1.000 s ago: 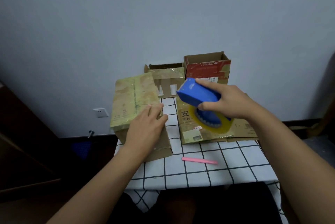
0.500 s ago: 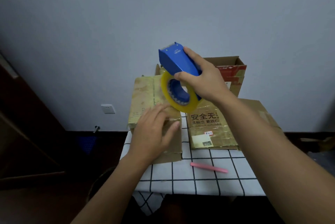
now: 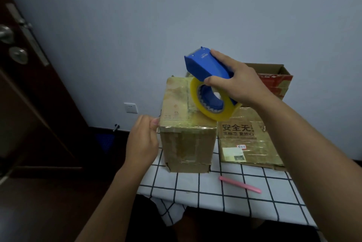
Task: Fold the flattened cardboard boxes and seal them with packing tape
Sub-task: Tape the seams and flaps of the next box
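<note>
From my seat the far left shows one dark door [image 3: 29, 104] with a metal handle [image 3: 5, 35], then one white wall socket [image 3: 130, 107] low on the wall. Next comes my left hand [image 3: 142, 143] at about nine o'clock of the one folded box [image 3: 188, 124]; its fingers are curled, with the thumb tip at the box's upper left corner, and I cannot tell whether it pinches a tape end or grips nothing. That taped box stands closed on the checked tablecloth [image 3: 195, 181], so its contents are hidden. Above it, at roughly one o'clock, my right hand [image 3: 241, 83] is wrapped around the one blue tape dispenser [image 3: 205, 67], thumb underneath and fingers over the top, with one yellowish tape roll [image 3: 213, 102] mounted in it; the roll's lower edge is at or just over the box top, and I cannot tell whether they touch. At three o'clock of the box lies one flattened cardboard box [image 3: 248, 140] with printed characters. Behind it, at twelve o'clock, stands one open red-printed box [image 3: 274, 81]; its inside is not visible from here. One pink stick [image 3: 240, 184] lies at five o'clock of the folded box on the cloth.
</note>
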Motion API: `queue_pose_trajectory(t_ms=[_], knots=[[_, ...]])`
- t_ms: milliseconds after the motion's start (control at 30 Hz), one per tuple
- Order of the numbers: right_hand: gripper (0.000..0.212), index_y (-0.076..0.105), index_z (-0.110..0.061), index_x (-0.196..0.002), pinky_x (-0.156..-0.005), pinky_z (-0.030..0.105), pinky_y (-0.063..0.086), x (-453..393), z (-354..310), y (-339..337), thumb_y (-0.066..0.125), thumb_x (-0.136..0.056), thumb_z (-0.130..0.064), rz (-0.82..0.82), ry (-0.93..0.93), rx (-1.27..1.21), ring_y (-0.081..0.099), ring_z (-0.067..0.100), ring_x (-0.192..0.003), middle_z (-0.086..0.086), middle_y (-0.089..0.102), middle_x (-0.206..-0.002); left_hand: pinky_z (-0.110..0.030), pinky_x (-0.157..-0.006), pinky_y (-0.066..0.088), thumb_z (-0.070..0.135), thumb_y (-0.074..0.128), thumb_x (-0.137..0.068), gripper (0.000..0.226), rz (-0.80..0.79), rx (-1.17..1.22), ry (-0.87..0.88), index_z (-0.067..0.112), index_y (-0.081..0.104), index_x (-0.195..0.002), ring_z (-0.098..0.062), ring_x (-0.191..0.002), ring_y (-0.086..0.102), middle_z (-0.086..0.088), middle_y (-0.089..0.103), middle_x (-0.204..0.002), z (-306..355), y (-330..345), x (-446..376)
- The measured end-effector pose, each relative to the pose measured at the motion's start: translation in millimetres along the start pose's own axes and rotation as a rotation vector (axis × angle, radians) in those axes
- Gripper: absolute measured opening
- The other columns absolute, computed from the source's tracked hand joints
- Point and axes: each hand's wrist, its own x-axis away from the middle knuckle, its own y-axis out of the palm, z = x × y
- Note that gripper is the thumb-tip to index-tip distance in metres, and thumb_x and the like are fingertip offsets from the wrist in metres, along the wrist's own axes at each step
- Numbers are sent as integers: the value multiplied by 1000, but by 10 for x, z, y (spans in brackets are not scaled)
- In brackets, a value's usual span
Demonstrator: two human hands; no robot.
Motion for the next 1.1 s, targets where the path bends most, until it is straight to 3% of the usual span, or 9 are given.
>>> queue_pose_trajectory(t_ms=[67, 167, 300, 433, 567, 667, 800, 967, 1100], knots=[[71, 34, -52, -146, -68, 13, 41, -25, -10, 6, 69, -84, -47, -14, -1, 17, 55, 14, -108, -9, 49, -139, -26, -54, 22, 19, 40, -104, 22, -9, 14, -76, 18, 46, -82, -6, -61, 41, 8, 45, -70, -5, -28, 46], [72, 33, -52, -146, -67, 13, 41, -55, -12, 17, 69, -84, -48, -24, -6, 28, 55, 15, -107, -7, 50, -139, -12, -58, 37, 22, 38, -103, 17, -26, 42, -124, 16, 54, -101, -6, -65, 49, 7, 53, -74, -40, -56, 109], [72, 33, -53, -145, -66, 15, 43, -76, -16, 33, 70, -83, -49, -37, 0, 33, 57, 15, -106, -7, 50, -138, 1, -75, 32, 10, 36, -103, 26, -35, 42, -46, 9, 59, -115, 1, -81, 43, 2, 54, -102, -74, -88, 127], [72, 33, -53, -146, -67, 16, 44, -88, -21, 34, 69, -83, -49, -45, 3, 33, 57, 16, -107, -7, 50, -138, 2, -75, 31, 13, 34, -104, 27, -42, 74, -41, 12, 57, -118, 1, -80, 45, 3, 52, -102, -54, -96, 111], [73, 33, -52, -146, -65, 16, 44, -98, -27, 41, 69, -83, -49, -50, 4, 47, 57, 17, -106, -6, 49, -138, -12, -59, 35, 34, 40, -102, 18, -23, 121, -140, 23, 51, -109, 0, -67, 51, 10, 55, -79, -46, -56, 21], [73, 33, -53, -146, -66, 16, 44, -98, -29, 43, 70, -83, -49, -54, 3, 39, 57, 16, -107, -7, 49, -138, -9, -65, 40, 46, 48, -97, 26, -119, 174, -126, 29, 56, -114, 5, -83, 54, 7, 54, -97, -113, 4, -70], [73, 33, -53, -146, -67, 16, 44, -92, -26, 37, 70, -83, -49, -52, 5, 33, 57, 16, -107, -8, 49, -137, -3, -76, 42, 32, 58, -95, 24, -276, 190, -57, 29, 65, -118, 6, -98, 54, 7, 50, -113, -194, 50, -108], [73, 34, -53, -146, -70, 19, 45, -91, -29, 38, 69, -83, -49, -53, -4, 41, 57, 16, -107, -9, 50, -135, -23, -87, 49, 34, 64, -90, 31, -314, 112, -19, 25, 66, -120, -2, -98, 53, 6, 46, -115, -257, 52, -122], [73, 34, -52, -146, -76, 26, 48, -87, -40, 47, 69, -82, -49, -55, -13, 55, 58, 17, -108, -8, 51, -134, -40, -83, 56, 37, 62, -92, 34, -283, 38, 47, 20, 64, -121, -13, -98, 54, 5, 44, -113, -243, 82, -110]])
